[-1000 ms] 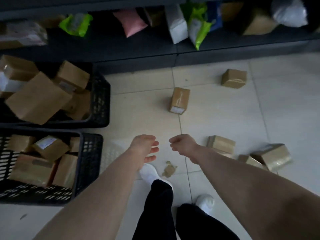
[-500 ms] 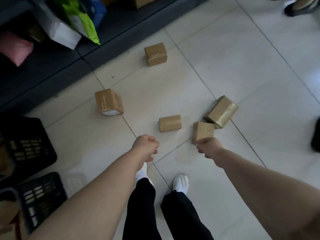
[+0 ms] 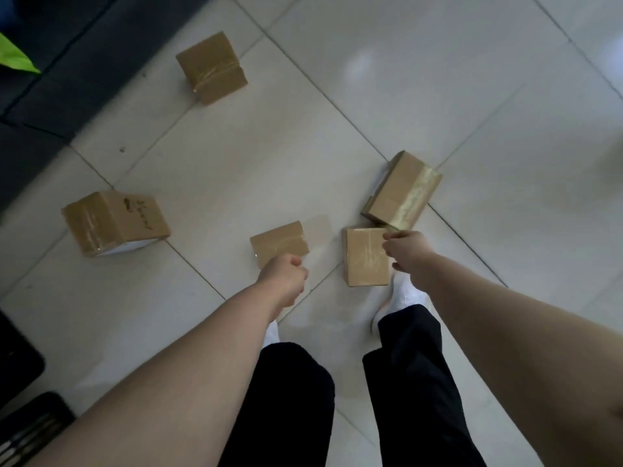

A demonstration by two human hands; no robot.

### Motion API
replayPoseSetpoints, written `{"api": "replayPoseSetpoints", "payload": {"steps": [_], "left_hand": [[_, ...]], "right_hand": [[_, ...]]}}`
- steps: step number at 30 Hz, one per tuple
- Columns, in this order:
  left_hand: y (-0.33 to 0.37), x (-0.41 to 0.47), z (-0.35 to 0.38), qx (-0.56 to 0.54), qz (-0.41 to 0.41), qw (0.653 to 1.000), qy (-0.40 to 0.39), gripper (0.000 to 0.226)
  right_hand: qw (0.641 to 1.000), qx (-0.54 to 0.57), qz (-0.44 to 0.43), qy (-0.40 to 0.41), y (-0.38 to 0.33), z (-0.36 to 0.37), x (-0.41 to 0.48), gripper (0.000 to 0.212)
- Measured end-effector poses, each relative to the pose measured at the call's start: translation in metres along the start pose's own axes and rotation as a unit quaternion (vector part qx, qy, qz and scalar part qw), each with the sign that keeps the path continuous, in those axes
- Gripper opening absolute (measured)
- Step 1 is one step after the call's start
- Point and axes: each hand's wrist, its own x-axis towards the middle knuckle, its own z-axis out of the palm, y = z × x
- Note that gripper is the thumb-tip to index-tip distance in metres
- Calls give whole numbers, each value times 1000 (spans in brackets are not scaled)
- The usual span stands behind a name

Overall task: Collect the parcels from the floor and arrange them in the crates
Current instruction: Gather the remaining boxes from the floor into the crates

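Observation:
Several brown taped parcels lie on the pale tiled floor. One parcel is far off near the shelf, and a larger one with handwriting lies at the left. A small parcel sits just beyond my left hand, which is curled into a fist and holds nothing. My right hand hangs with loosely curled fingers over the right edge of a square parcel and grips nothing. A long parcel lies just behind that one.
The dark base of the shelf runs along the upper left, with a green bag poking out. A black crate's corner shows at the lower left. My legs and white shoes stand just behind the near parcels.
I have turned right and stepped toward the parcels, so the crates have slid almost out of view. Both hands have come closer to the two nearest parcels.

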Motion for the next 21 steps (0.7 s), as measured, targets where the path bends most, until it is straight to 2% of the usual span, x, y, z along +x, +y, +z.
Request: {"api": "replayPoseSetpoints", "payload": {"steps": [5, 8, 12, 14, 16, 19, 21], "left_hand": [[24, 89, 84, 40, -19, 999, 5, 52], [33, 135, 142, 102, -25, 994, -7, 65], [30, 166, 205, 162, -82, 983, 3, 104], [24, 173, 227, 179, -85, 980, 18, 129], [18, 182, 241, 184, -87, 978, 47, 145], [17, 192, 249, 189, -114, 971, 90, 154], [17, 196, 244, 170, -124, 968, 136, 150]], "right_hand": [[998, -34, -14, 41, -2, -24, 98, 53], [993, -70, -35, 86, 3, -22, 147, 72], [989, -73, 45, 120, -3, -4, 187, 114], [985, -80, 95, 117, -14, 6, 201, 137], [984, -86, 127, 88, -22, 13, 217, 153], [990, -14, 139, 36, -22, 17, 242, 148], [987, 26, 146, 68, -18, 13, 250, 140]]}}
